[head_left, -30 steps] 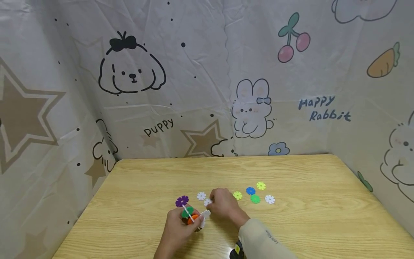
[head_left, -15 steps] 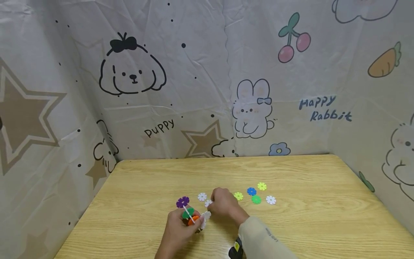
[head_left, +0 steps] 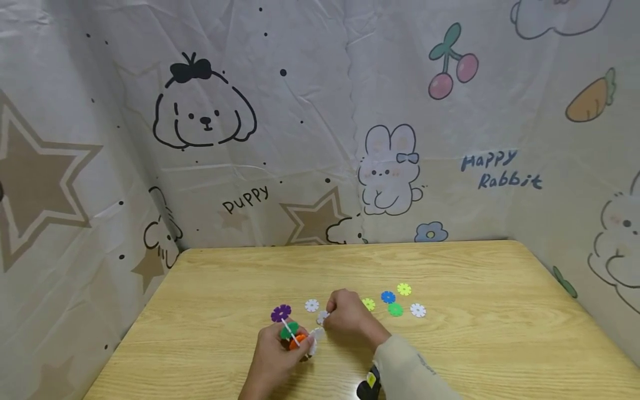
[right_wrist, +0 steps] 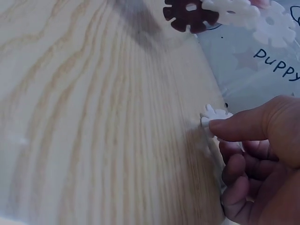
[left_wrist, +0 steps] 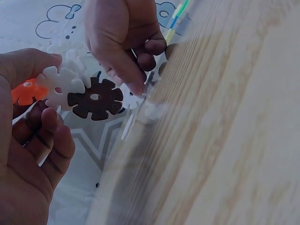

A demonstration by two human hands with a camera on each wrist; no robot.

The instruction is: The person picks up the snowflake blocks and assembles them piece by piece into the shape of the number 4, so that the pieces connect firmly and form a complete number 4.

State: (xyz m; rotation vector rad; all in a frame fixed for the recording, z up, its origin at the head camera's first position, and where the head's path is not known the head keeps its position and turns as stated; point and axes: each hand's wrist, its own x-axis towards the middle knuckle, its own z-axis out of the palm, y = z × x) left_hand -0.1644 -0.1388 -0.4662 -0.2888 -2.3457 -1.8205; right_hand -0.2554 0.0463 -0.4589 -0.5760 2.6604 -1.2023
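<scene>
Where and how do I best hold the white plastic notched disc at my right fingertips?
Probably by its rim, coming from the right: pinch the thin white plastic notched disc across its two flat faces. In the head view, your right hand covers that side, while notches show uncovered on the left, toward your left hand.

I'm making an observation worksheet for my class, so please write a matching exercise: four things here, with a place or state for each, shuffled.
1. Left hand
2. Right hand
3. Purple disc
4. Blue disc

A. Pinches a white disc
B. Lies on the table
C. Grips several joined discs
D. Sticks up above the left hand

Pairs: 1-C, 2-A, 3-D, 4-B
</scene>
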